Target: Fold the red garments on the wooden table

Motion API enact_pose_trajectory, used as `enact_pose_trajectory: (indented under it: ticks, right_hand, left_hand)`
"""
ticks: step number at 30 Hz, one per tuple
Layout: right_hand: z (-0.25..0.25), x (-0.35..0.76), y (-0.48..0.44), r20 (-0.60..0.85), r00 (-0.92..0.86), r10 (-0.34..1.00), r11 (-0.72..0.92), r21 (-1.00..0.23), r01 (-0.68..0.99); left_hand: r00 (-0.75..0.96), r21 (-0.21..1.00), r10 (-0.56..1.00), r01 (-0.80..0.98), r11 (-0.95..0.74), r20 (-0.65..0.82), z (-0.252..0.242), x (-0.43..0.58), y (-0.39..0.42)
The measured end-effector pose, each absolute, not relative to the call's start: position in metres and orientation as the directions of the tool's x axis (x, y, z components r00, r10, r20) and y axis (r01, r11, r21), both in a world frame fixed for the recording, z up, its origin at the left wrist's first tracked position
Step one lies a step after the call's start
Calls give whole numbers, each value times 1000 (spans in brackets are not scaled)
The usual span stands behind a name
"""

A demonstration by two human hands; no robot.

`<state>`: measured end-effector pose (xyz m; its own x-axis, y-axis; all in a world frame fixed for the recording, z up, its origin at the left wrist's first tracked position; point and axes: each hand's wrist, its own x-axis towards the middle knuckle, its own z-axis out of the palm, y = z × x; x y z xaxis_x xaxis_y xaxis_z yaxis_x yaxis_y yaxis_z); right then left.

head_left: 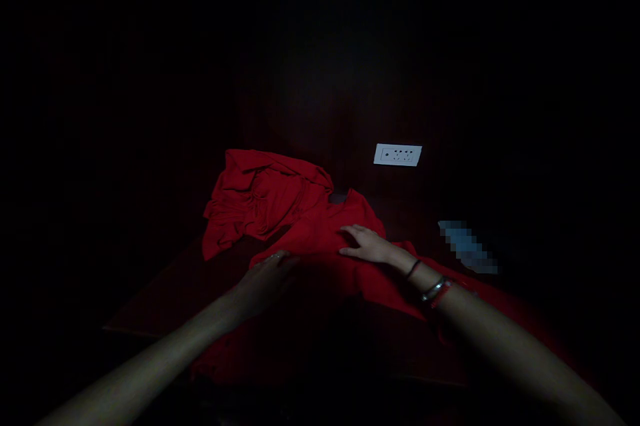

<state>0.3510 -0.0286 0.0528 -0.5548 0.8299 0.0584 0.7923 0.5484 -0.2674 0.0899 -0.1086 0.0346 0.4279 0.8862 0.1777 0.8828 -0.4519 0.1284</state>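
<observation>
A red garment (320, 229) lies spread on the dark table, its top edge dipping in a notch that looks like a neckline. My right hand (367, 244) is over its right part, fingers spread and stretched out, palm down. To the left, my left hand (265, 285) rests at the garment's left edge in deep shadow; its fingers look stretched out, with nothing seen in them. Whether either hand presses on the cloth I cannot tell. The garment's lower part is lost in the dark.
Behind my left hand lies a second, crumpled red cloth (273, 193). A white socket plate (398, 155) sits on the dark wall at the back. On the right is a blurred-out bluish object (467, 247). The table's left corner (107, 328) shows faintly.
</observation>
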Motion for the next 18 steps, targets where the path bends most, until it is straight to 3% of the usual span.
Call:
enact_pose_trajectory:
  ticks: [4, 6, 9, 11, 13, 16, 18]
  right_hand:
    - [50, 330, -11, -90, -517, 851, 487, -229, 843]
    - [44, 331, -4, -48, -502, 863, 484, -204, 851]
    - [36, 341, 2, -4, -464, 886, 456, -179, 872]
    - [33, 349, 5, 6, -443, 896, 436, -192, 879]
    - [31, 355, 7, 55, -442, 895, 443, -219, 869]
    - [31, 360, 10, 112, -447, 888, 459, -286, 841]
    - [31, 361, 12, 72, -432, 899, 429, -344, 835]
  left_hand:
    - [308, 60, 892, 936, -346, 332, 51, 110, -60]
    - [406, -5, 847, 903, -430, 345, 59, 117, -38]
    - [718, -124, 689, 696, -707, 100, 63, 130, -9]
    - [769, -124, 639, 633, -764, -12, 64, 137, 8]
    - [669, -44, 740, 743, -667, 71, 70, 136, 25]
    - [306, 159, 913, 921, -356, 271, 97, 113, 51]
    - [89, 217, 938, 961, -169, 336, 121, 90, 64]
